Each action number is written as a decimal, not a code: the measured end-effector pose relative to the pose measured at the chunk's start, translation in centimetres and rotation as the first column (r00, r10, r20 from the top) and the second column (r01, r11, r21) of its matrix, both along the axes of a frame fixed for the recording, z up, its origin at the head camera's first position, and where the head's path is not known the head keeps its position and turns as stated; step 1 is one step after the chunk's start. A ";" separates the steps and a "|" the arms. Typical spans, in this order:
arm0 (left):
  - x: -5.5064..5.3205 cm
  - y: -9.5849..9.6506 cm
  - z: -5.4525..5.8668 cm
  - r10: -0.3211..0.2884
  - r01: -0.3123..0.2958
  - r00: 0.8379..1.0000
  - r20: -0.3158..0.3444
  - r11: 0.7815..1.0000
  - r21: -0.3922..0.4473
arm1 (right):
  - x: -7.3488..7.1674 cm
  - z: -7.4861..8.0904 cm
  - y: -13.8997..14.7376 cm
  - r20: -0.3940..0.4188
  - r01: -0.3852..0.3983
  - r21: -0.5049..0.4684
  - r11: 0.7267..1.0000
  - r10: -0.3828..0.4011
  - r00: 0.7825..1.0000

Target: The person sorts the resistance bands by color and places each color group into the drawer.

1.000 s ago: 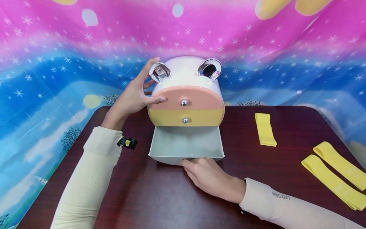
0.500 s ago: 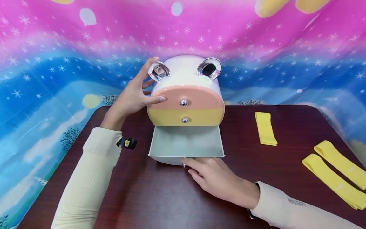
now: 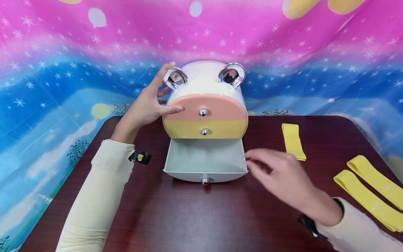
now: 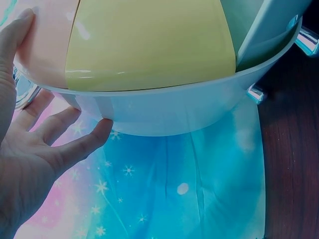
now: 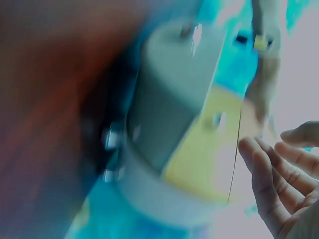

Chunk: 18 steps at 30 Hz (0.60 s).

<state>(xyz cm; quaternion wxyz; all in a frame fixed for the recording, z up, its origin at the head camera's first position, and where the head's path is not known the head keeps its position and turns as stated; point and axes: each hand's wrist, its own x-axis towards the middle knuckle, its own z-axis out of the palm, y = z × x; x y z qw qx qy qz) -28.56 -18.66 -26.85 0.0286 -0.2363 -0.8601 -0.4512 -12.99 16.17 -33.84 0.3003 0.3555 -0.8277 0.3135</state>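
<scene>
A small white storage box [image 3: 204,75] with silver ring-shaped ears stands on the table. Its pink drawer [image 3: 226,108] and yellow drawer [image 3: 182,129] are closed. Below them the pale grey-green drawer [image 3: 204,157] is pulled out with nothing in it, its round silver knob [image 3: 205,181] uncovered. My left hand [image 3: 146,105] holds the box's left side, thumb on the pink front. In the left wrist view, the fingertips [image 4: 105,125] press the white side wall. My right hand [image 3: 281,171] holds nothing, fingers loosely bent, fingertips right at the drawer's right edge.
One folded yellow band [image 3: 293,141] lies right of the box on the dark wooden table [image 3: 176,220]. Two more bands, an upper one [image 3: 374,180] and a lower one [image 3: 366,199], lie at the far right. A patterned cloth [image 3: 126,38] hangs behind.
My right hand has let go of the grey-green drawer's knob and moved right and up, beside the drawer. The drawer stays pulled out and my left hand has kept its place.
</scene>
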 end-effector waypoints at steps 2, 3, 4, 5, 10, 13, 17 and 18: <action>0.0 0.0 0.0 -0.001 0.001 1.000 0.000 1.000 0.001 | -0.8 0.8 1.4 0.023 0.102 0.026 0.994 -0.102 0.994; 0.0 0.0 0.0 -0.002 0.002 1.000 0.000 1.000 0.000 | -1.3 1.1 2.2 0.029 0.149 0.040 0.988 -0.150 0.988; 0.0 -0.1 0.0 -0.001 0.001 1.000 0.000 1.000 0.000 | -1.9 1.3 2.9 0.040 0.194 0.050 0.980 -0.196 0.980; 0.0 -0.1 0.0 -0.001 0.001 1.000 -0.001 1.000 -0.001 | -2.5 1.4 3.6 0.059 0.236 0.062 0.970 -0.240 0.969; 0.0 -0.2 -0.1 -0.001 0.001 1.000 -0.005 1.000 -0.009 | -6.1 1.0 7.6 0.195 0.369 0.147 0.918 -0.393 0.899; 0.0 -0.3 -0.1 -0.007 0.007 1.000 -0.008 1.000 -0.014 | -8.3 0.2 9.9 0.318 0.394 0.204 0.896 -0.441 0.839; 0.0 -0.2 0.0 -0.013 0.013 1.000 -0.009 1.000 -0.016 | -11.0 -1.1 12.5 0.443 0.385 0.259 0.886 -0.463 0.768; 0.0 -0.2 0.0 -0.011 0.011 1.000 -0.006 1.000 -0.016 | -11.6 -1.4 13.0 0.467 0.373 0.270 0.888 -0.459 0.756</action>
